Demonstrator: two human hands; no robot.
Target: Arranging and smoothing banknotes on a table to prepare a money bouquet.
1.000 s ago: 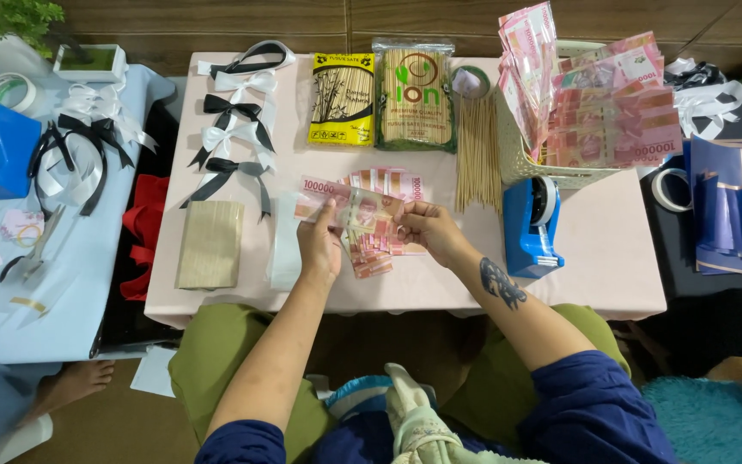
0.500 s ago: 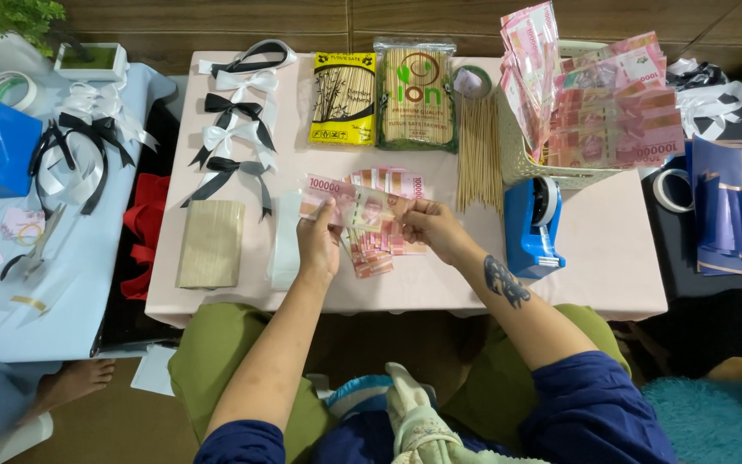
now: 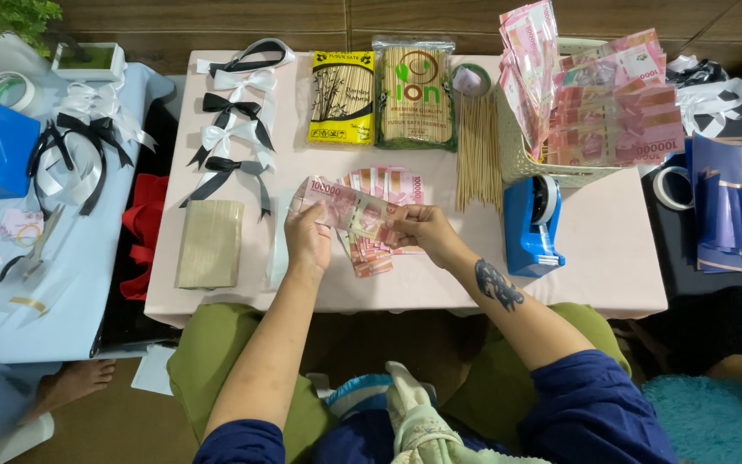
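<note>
While both hands pinch one pink banknote [image 3: 347, 209] at frame centre, left hand [image 3: 308, 241] gripping its left end and right hand [image 3: 416, 228] its right, a fanned pile of pink notes [image 3: 380, 225] lies beneath on the pale table [image 3: 611, 249]. Five ribbon bows [image 3: 232, 129] (three black, two white) line the upper left. Two skewer packets [image 3: 380, 96] sit top centre, loose skewers [image 3: 477, 155] beside them. A white basket [image 3: 526, 159] upper right holds more notes. One blue tape dispenser [image 3: 532, 223] stands right; the table's lower right lies bare.
</note>
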